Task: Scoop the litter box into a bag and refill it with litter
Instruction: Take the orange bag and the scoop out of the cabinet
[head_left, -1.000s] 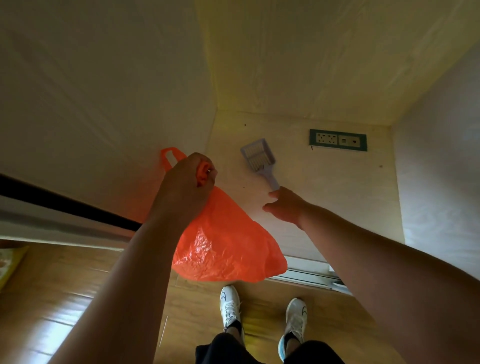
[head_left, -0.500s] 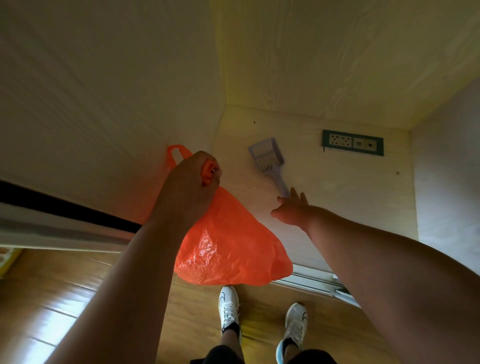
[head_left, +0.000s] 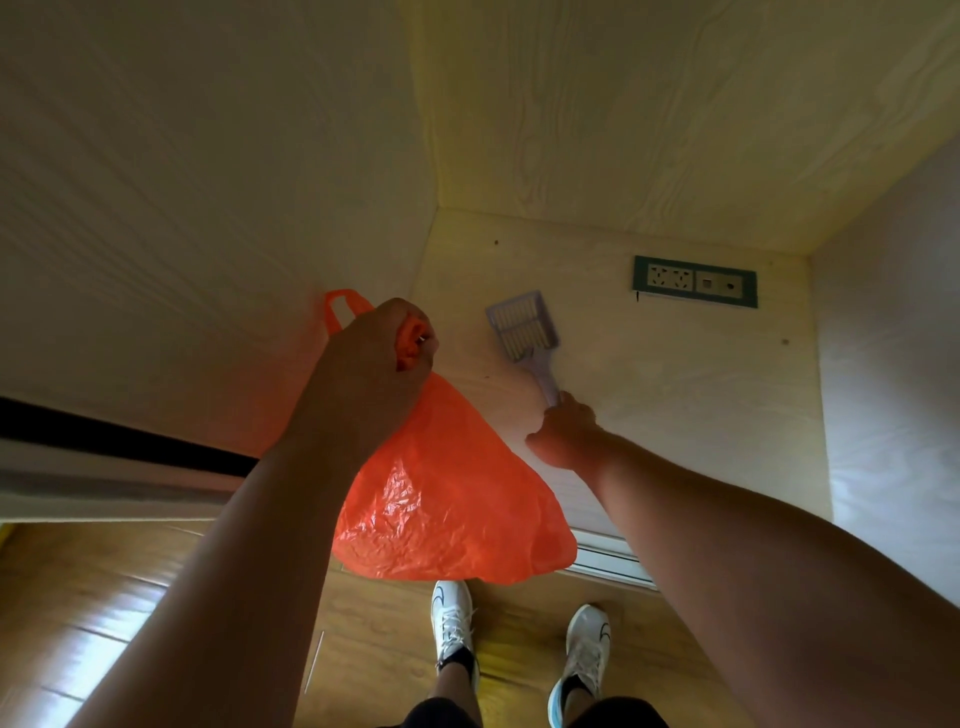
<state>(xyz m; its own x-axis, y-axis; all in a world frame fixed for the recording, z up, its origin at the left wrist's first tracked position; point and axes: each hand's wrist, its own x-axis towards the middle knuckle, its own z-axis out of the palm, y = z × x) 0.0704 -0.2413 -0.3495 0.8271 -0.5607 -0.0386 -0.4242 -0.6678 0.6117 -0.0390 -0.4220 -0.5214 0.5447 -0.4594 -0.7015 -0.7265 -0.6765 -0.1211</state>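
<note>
The left hand (head_left: 371, 374) is a closed fist around the bunched handles of an orange plastic bag (head_left: 447, 499), which hangs below it over the wooden floor (head_left: 104, 597); one handle loop sticks up behind the knuckles. The right hand (head_left: 566, 434) reaches onto a pale wooden shelf (head_left: 675, 395) and meets the end of the handle of a lilac litter scoop (head_left: 524, 332), which lies flat there; whether its fingers have closed round the handle cannot be told. A green socket panel (head_left: 695, 281) sits beyond the scoop. Two white shoes (head_left: 452, 621) stand below.
</note>
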